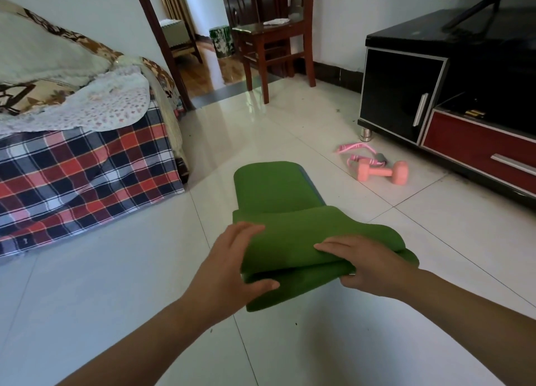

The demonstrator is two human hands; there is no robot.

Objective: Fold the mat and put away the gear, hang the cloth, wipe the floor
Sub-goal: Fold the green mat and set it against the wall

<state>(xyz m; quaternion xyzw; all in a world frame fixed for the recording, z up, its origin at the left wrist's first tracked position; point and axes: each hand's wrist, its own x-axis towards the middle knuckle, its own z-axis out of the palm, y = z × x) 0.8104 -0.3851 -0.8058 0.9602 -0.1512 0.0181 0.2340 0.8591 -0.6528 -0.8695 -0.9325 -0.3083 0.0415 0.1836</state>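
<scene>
Down on the floor (116,298), gripping the half-folded mat (275,188) by its near fold with left hand (229,264) at 9 o'clock and right hand (368,269) at 3, fingers clamped over and thumbs under, leaving dumbbell (383,173) and rope (356,150) lying at 2 o'clock.

Single head-worn wide-angle view; faces forward-down over floor (101,298); mat (275,188) near; chair (255,29) far.
</scene>
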